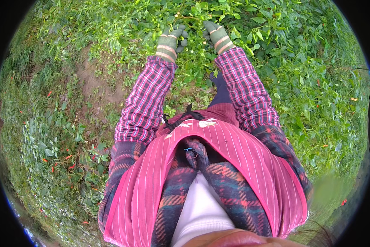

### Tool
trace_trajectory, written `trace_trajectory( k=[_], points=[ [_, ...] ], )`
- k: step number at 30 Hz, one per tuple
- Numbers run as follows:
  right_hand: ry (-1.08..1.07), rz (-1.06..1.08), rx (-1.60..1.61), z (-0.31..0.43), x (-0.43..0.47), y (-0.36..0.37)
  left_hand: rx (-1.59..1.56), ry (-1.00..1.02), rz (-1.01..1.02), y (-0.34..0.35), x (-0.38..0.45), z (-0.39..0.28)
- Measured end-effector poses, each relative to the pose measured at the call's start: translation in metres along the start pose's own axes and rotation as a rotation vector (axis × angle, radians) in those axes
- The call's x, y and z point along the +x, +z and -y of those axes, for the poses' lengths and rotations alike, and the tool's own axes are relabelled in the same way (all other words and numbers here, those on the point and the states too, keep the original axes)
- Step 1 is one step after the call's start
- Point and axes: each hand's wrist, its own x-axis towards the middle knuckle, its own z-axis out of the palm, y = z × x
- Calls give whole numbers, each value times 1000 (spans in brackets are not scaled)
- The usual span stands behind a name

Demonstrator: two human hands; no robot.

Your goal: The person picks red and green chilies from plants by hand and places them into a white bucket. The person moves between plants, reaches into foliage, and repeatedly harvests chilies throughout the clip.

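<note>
Both hands wear green knit work gloves with pale stripes and dark grey fingers, and both reach into leafy chili pepper plants (197, 58). My left hand (174, 40) has its fingers curled among the stems, with the palm side hidden; whether it holds anything cannot be made out. A short gap to the right, my right hand (215, 33) touches the foliage, its fingertips near a branching stem (189, 18), its other fingers partly hidden by leaves. Small green chilies (249, 51) hang near the right hand.
Dense chili foliage (305, 86) spreads to the right. Bare soil with low weeds (95, 80) lies at the left. Plants with red chilies (68, 156) stand at the lower left. A dark boot or trouser leg (220, 89) shows below the right hand, beside the pink striped apron (234, 139).
</note>
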Motion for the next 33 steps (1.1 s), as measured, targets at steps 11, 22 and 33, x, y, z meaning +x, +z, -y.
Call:
trace_trajectory(
  k=[11, 22, 33],
  points=[
    [205, 337, 410, -17, -2, 14, 354, -102, 37, 10, 13, 6],
    [255, 372, 492, -15, -17, 21, -126, -360, 188, -1, 16, 27],
    [404, -96, 241, -26, 5, 26, -92, -369, 160, 1, 27, 50]
  ],
)
